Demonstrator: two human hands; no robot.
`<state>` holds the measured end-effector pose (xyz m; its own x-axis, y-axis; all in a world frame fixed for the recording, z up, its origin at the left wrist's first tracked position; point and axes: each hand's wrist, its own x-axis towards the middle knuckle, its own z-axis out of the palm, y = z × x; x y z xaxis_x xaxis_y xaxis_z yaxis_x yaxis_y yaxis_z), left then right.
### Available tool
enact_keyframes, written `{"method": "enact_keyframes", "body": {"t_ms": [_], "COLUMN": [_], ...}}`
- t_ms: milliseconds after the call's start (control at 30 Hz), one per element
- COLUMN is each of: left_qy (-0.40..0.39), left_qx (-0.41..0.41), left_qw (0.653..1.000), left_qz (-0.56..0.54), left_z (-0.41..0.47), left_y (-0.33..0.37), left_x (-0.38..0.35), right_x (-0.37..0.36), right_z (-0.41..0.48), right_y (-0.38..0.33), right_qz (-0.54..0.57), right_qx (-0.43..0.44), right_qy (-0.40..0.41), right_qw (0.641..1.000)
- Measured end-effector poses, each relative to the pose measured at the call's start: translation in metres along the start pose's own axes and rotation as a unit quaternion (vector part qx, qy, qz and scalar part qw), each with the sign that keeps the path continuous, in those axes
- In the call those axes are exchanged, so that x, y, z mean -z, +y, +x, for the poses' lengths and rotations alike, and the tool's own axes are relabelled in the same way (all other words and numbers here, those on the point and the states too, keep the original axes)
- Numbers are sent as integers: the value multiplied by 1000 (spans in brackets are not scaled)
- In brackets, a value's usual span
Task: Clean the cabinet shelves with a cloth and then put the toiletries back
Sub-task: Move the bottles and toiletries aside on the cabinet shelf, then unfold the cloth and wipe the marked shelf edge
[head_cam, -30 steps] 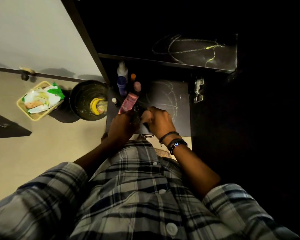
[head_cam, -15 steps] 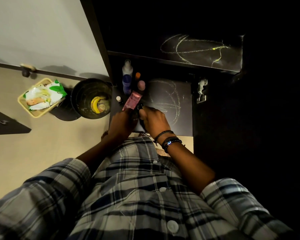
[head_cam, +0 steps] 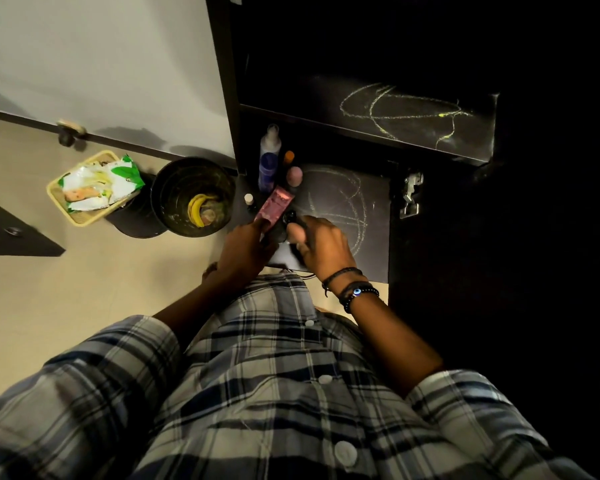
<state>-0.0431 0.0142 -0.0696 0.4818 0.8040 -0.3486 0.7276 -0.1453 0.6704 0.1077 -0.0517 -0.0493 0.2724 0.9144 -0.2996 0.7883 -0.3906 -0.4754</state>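
I look down into a dark cabinet. My left hand grips a pink tube at the front left of the lower shelf. My right hand is closed on a small dark object right beside the tube; what it is stays unclear in the shadow. At the shelf's left end stand a white and blue bottle, an orange-capped item, a pink-capped item and a small white-capped bottle. The upper shelf carries yellow chalk scribbles. No cloth is visible.
On the beige floor to the left sit a black bin holding a banana peel and a yellow basket with white and green packets. A metal hinge sits at the shelf's right side. The right cabinet interior is dark.
The camera has shifted a little, so the cabinet sits further right in view. Both hands have stayed together at the shelf's front, still on the pink tube and the dark object.
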Motion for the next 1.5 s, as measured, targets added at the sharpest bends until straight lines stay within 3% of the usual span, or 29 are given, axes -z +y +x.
{"method": "enact_keyframes", "body": {"t_ms": [233,400,667,900,1167,1367,1500], "left_qy": [12,31,99,185,133,127,131], "left_qx": [7,8,53,129,182,203,226], "left_qw": [1000,999,994,973,973,967,961], "left_qz": [-12,-19,-2,-46,-56,-82,-95], "left_z": [-6,-11,-33,-46,-48,-17,16], "left_y": [0,3,-42,-119,-237,-328,-392], "left_x": [-1,8,58,115,186,213,197], "right_x": [0,2,-3,-41,-142,-239,-311], "right_z": [-1,0,15,41,105,177,237], "right_y": [1,-7,-68,-162,-262,-308,-318], "right_qz": [-14,-2,-8,-5,-44,-100,-109], "right_qx": [-2,18,126,233,147,134,134], "right_qy": [-20,28,71,-28,-203,-280,-283], "right_qw": [1000,999,989,972,967,945,944]}}
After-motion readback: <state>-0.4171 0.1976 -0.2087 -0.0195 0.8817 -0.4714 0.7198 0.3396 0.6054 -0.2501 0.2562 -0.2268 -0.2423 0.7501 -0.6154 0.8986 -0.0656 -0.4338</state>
